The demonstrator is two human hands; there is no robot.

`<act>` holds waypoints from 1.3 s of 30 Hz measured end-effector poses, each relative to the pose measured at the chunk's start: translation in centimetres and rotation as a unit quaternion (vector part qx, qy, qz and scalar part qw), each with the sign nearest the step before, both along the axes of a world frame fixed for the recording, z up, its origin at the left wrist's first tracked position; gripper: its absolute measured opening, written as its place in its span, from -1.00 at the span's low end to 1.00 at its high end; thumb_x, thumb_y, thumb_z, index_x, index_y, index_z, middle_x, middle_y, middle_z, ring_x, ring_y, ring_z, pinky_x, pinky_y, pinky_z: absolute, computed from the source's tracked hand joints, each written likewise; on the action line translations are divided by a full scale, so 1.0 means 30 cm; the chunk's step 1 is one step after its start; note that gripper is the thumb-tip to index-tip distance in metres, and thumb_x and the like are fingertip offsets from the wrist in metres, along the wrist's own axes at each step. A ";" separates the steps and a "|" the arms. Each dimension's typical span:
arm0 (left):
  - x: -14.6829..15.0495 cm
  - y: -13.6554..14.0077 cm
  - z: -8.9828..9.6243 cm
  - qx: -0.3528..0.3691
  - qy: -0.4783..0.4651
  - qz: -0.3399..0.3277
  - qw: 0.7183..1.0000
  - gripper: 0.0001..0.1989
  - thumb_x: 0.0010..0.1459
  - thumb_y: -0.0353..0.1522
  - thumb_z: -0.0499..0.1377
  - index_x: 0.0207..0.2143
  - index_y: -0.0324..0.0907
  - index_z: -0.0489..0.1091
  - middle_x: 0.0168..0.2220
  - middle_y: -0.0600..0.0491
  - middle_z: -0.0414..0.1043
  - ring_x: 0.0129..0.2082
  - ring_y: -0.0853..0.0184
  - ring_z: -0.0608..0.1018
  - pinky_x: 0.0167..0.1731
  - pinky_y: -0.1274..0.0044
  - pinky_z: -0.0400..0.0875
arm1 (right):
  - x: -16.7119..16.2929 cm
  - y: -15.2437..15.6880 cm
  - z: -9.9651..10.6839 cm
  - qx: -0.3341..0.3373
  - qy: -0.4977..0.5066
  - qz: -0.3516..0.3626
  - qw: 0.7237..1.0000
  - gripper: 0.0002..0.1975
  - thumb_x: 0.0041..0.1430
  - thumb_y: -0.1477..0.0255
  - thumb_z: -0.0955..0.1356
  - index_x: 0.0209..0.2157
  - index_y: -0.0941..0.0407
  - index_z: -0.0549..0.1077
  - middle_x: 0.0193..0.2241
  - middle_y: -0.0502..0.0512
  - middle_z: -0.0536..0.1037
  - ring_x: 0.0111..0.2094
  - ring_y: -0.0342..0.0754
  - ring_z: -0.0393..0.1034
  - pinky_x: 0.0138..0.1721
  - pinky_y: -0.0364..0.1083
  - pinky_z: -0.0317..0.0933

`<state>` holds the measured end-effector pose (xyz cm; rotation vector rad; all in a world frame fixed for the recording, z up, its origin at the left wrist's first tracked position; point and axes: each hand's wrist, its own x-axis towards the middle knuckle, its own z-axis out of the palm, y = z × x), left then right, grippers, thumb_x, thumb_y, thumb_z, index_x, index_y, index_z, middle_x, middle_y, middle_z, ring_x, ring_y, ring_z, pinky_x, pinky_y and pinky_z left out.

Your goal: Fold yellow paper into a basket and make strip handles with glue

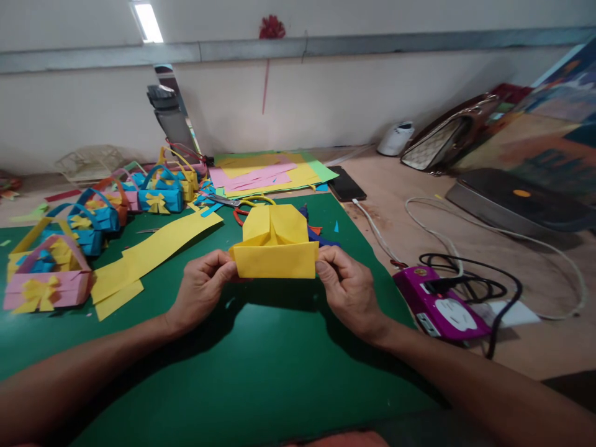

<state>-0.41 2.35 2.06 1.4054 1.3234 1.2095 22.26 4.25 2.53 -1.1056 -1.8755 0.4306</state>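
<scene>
A: Where is the folded yellow paper (274,259)?

B: Between the two hands, over the green mat (279,379); its flat front band faces the viewer, and a creased flap rises behind it.

A: And the hands?

B: The left hand (202,282) pinches the left end, thumb laid along the near side, the other fingers curled in; the right hand (349,292) grips the right end in much the same way; both forearms slant inward from the lower corners.

A: What is hard to make out?

B: Some fingertips are lost behind the paper's ends; I cannot tell whether its lower edge touches the mat; the forearms are cut off by the frame; the scissors (238,217) lie partly hidden behind the flap, and a dark blue piece (321,236) at its right is too covered to name.

A: Farther out?

B: On the left, yellow strips (172,239) overlap on the mat; beyond them stand small paper bags (161,200) with bows, crowded so that the rear ones are half covered; past the scissors lies a stack of coloured sheets (274,171), a black phone (348,185) just beside it; on the right sits a purple power strip (437,304), its cables tangled.
</scene>
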 end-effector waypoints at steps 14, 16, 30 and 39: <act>0.005 -0.019 -0.013 0.083 0.045 -0.025 0.995 -0.80 0.19 -0.30 0.05 -0.48 -0.18 0.24 -0.52 0.08 0.49 -0.49 0.41 0.48 -0.41 0.59 0.34 | -0.007 -0.002 -0.015 0.034 -0.014 -0.015 0.999 -0.83 0.21 0.42 0.18 -0.48 0.05 0.20 -0.57 -0.04 0.36 -0.57 -0.17 0.23 -0.53 -0.16 0.10; 0.006 -0.018 -0.016 0.081 0.032 -0.025 0.996 -0.80 0.20 -0.29 0.05 -0.47 -0.17 0.23 -0.52 0.09 0.48 -0.49 0.41 0.48 -0.42 0.59 0.35 | -0.008 -0.002 -0.013 0.030 -0.015 -0.010 0.999 -0.82 0.21 0.43 0.19 -0.49 0.06 0.22 -0.57 -0.04 0.39 -0.57 -0.17 0.25 -0.52 -0.16 0.11; 0.011 -0.010 -0.019 -0.018 -0.113 -0.045 0.992 -0.71 0.16 -0.17 0.08 -0.44 -0.21 0.29 -0.52 0.09 0.44 -0.47 0.38 0.53 -0.38 0.54 0.41 | -0.005 0.015 -0.002 0.036 -0.026 -0.017 0.999 -0.82 0.19 0.46 0.21 -0.50 0.05 0.26 -0.58 -0.05 0.46 -0.55 -0.16 0.31 -0.50 -0.16 0.14; 0.028 -0.002 0.003 -0.059 -0.148 0.012 0.987 -0.77 -0.10 -0.33 0.27 -0.56 -0.22 0.25 -0.58 0.18 0.36 -0.58 0.50 0.46 -0.51 0.64 0.42 | 0.000 0.015 -0.009 0.055 -0.038 -0.008 0.998 -0.83 0.18 0.48 0.22 -0.50 0.06 0.28 -0.57 -0.05 0.43 -0.53 -0.16 0.34 -0.48 -0.17 0.18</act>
